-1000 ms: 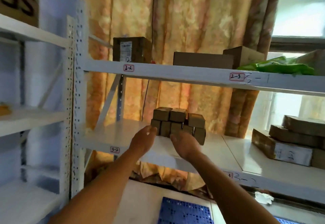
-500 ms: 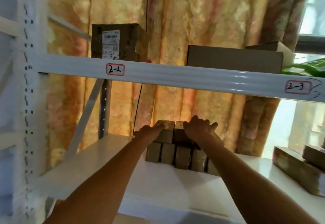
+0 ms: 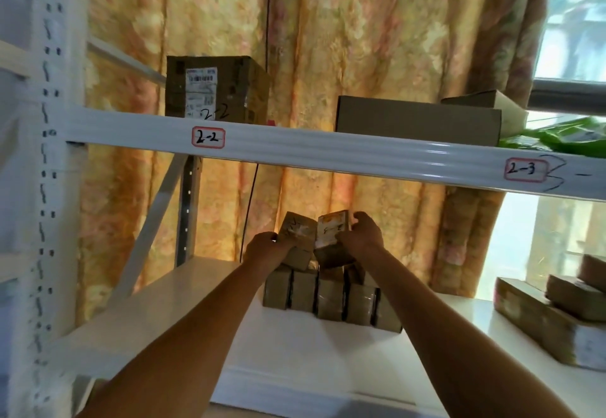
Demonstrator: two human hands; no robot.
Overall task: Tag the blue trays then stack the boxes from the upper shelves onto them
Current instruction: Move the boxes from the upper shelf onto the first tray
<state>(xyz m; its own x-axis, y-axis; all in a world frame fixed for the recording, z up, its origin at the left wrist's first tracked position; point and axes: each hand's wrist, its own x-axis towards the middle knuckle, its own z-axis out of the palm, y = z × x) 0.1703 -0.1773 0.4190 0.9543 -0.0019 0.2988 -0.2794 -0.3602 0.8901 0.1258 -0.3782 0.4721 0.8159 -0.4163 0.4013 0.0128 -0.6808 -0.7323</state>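
Note:
On the white middle shelf point(image 3: 183, 316) stands a row of several small brown boxes point(image 3: 329, 298). Above that row I hold two more small boxes, tilted up and lifted. My left hand point(image 3: 262, 248) grips the left small box point(image 3: 296, 230). My right hand point(image 3: 362, 237) grips the right small box point(image 3: 333, 232), which has writing on its top face. The blue trays are out of view.
The upper shelf beam point(image 3: 328, 152) carries labels 2-2 point(image 3: 208, 137) and 2-3 point(image 3: 525, 170). On it sit a labelled carton point(image 3: 213, 88), a flat brown box point(image 3: 418, 120) and a green bag point(image 3: 564, 137). Flat parcels point(image 3: 551, 316) lie on the right. A flowered curtain hangs behind.
My hands reached the top boxes of the pile, closed on one each and lifted them, tilting them. The view moved closer and upward, losing the blue tray below.

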